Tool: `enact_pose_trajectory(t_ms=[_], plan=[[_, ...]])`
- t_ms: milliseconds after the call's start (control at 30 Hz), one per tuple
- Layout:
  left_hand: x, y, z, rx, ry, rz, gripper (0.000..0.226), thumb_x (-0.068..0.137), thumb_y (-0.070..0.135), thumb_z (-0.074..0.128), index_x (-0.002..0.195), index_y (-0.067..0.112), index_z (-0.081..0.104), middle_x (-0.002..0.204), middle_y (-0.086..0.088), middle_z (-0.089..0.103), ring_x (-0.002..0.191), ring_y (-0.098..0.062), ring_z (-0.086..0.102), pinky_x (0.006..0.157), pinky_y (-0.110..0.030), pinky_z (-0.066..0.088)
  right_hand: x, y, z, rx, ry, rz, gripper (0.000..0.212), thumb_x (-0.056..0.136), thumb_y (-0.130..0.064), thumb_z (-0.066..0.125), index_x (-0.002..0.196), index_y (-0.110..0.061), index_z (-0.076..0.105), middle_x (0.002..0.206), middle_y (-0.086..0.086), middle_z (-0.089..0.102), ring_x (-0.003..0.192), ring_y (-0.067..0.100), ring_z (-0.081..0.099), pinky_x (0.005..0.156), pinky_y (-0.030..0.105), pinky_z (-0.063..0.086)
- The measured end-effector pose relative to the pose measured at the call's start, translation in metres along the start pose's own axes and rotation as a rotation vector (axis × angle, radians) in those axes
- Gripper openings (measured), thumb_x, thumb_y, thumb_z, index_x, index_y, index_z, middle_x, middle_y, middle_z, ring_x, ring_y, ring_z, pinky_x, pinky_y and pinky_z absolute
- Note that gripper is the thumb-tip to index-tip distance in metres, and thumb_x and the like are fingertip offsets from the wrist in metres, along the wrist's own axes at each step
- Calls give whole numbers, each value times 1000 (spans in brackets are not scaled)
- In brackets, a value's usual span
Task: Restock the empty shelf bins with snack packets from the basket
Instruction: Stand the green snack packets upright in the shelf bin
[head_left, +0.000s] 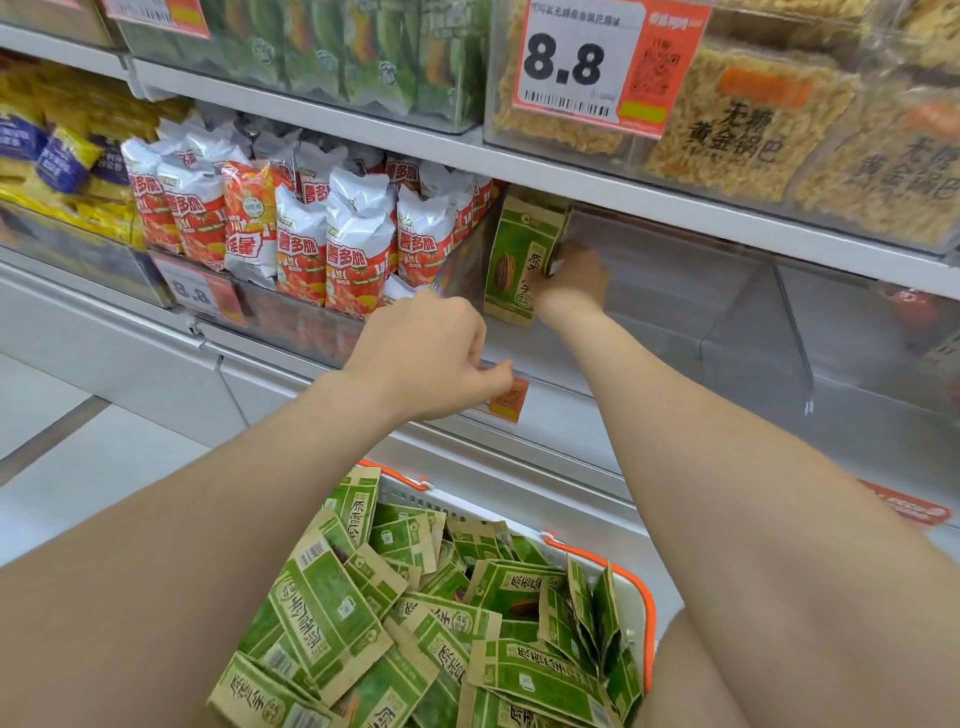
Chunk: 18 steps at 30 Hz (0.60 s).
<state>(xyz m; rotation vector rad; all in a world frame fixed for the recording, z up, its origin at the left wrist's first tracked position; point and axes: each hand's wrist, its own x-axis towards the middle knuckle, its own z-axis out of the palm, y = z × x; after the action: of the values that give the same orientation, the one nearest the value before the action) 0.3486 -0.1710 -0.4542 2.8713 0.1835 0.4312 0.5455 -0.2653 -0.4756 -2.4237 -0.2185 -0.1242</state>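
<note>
1. R hand (574, 283): we reach w/ the arm extended into the clear bin (727, 322) on the mid shelf. The fingers curl narrow round the right edge of one green packet (519, 260). The hand is blurred, so single fingers can't be told apart.

2. Green packet: upright, printed face toward us, at the bin's left end, just beside the left wall. Whether its bottom edge touches the bin floor, we cannot tell.

3. L hand (431, 358): at the bin's front lip, left of the R arm. Fingers are curled tight, thumb tip against the index finger, right above a small orange tag (511, 400) on the shelf edge. The lip is clear plastic, so we cannot tell if the hand pinches it or only rests there.

4. Basket (647, 618): white w/ orange handles, low in view between our forearms, in front of the shelf unit. Loose packets (332, 618) of the same green type lie piled in it at mixed angles; a few stand on edge at the right side.

5. Surroundings: the bin to the left holds red-and-white bags (358, 244), standing. Upper shelf carries an 8.8 price card (576, 62) and rice-crust packs (748, 130).
</note>
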Motion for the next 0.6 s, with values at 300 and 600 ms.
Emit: enact_pose_trajectory(t_ms=[300,600], plan=[[-4,-5,0,-45,-11,20,40,87,59,64,69,24,61,72,7,64,78,-20,58,65,-33,46,-3,7,0,145,-61,14,26,89,-3,66,111,-17,66,107,4,69,105,25,68,74,28,51],[-5,-4,-4,-40,-34,30,33,88,52,66,71,24,63,70,8,64,73,-16,60,67,-35,54,-11,31,-17,83,-338,-142,59,91,-2,58,142,-33,59,149,5,56,134,26,56,95,28,51]])
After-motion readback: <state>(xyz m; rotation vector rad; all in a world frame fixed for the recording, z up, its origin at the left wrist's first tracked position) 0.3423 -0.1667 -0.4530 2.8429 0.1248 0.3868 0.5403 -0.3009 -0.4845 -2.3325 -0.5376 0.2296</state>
